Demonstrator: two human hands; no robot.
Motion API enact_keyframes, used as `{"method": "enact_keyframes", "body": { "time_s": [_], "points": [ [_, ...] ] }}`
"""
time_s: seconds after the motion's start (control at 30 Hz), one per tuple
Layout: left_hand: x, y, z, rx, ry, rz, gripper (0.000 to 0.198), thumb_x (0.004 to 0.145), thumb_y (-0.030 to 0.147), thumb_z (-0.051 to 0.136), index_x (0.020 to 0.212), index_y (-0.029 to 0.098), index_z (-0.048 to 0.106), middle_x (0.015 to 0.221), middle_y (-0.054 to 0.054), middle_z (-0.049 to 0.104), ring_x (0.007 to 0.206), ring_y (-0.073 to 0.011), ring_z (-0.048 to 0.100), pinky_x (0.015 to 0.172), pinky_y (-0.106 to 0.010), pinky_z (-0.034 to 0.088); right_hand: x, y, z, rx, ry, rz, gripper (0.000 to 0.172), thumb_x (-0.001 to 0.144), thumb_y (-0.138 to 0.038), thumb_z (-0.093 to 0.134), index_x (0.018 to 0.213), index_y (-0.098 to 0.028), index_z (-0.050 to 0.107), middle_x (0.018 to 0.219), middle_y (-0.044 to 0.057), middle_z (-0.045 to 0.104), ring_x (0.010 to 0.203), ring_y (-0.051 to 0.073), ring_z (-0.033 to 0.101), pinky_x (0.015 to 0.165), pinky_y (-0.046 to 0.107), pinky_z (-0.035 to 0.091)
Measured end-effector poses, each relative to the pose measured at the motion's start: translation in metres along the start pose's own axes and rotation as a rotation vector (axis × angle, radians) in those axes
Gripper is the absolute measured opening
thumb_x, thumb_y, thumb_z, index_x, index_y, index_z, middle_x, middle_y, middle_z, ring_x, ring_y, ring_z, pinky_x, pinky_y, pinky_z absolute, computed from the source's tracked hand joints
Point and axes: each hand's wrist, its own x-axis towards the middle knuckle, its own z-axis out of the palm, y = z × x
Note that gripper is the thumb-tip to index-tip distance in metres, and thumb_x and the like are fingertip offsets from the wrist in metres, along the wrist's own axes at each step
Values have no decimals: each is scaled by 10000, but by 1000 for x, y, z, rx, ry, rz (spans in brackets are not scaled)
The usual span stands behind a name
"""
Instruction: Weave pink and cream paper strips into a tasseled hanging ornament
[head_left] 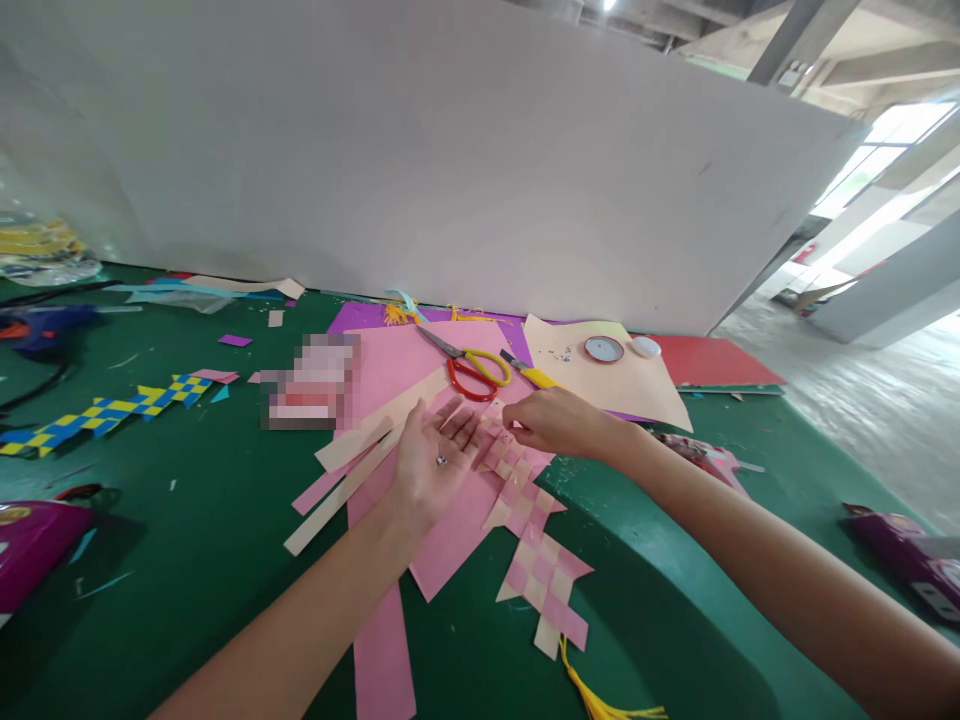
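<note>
My left hand (421, 468) is palm up with its fingers stretched out, and a tiny shiny piece (441, 461) lies on the palm. Just right of those fingertips, my right hand (559, 422) is closed over the upper end of a woven strip (538, 565) of pink and cream paper. What its fingers pinch, if anything, is hidden. The strip runs down towards me and ends at a yellow tassel (592, 697). Under the hands is a pink paper sheet (442, 550). Scissors (474, 378) with red and yellow handles and a yellow utility knife (538, 378) lie just beyond.
Cream paper strips (337, 508) lie left of my hand. A cream sheet (652, 390) at right bears a round dish (604, 349), a white lid (646, 346) and tiny bits. A blue-and-yellow woven strip (112, 415) lies far left. A grey panel (420, 150) borders the green table (247, 580).
</note>
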Motion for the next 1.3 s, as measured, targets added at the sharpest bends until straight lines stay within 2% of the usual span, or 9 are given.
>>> {"method": "enact_keyframes", "body": {
  "time_s": [0.13,0.37,0.53,0.87,1.0,1.3],
  "points": [
    [-1,1,1,3,-3,0,341,941,341,404,925,84,628,744,-96,614,695,-181,628,733,-338,550,-9,0,-4,7,17,14,228,850,-191,435,897,-209,658,780,27,690,682,148,590,550,257,281],
    [1,0,0,-15,3,5,336,941,334,408,939,76,623,755,-100,606,698,-174,622,705,-316,554,-18,-3,2,37,6,-9,298,829,-148,439,983,-227,682,872,23,713,752,135,612,550,233,300],
    [-2,0,-1,-10,1,7,341,940,339,408,938,74,623,758,-100,601,700,-176,620,703,-316,557,-17,-6,2,24,-5,-12,280,797,-128,447,891,-206,699,804,29,711,696,137,605,523,244,271],
    [-2,0,2,-21,11,-5,322,934,330,419,928,83,625,753,-100,604,695,-177,620,681,-307,558,-15,-10,-3,-70,-36,-24,305,862,-162,414,990,-225,684,841,42,714,758,163,627,561,251,298],
    [-2,1,3,-8,14,-6,326,935,333,418,930,80,624,740,-93,600,674,-175,614,691,-323,559,-14,-7,-4,-72,18,15,314,863,-174,406,1057,-239,643,806,26,707,724,160,625,549,253,287],
    [-1,0,1,-18,6,-12,314,931,329,428,918,81,621,738,-97,602,685,-173,618,685,-308,560,-12,-8,1,-55,-12,-11,311,833,-164,433,1002,-246,681,780,25,696,716,156,617,530,252,263]
  ]
}}
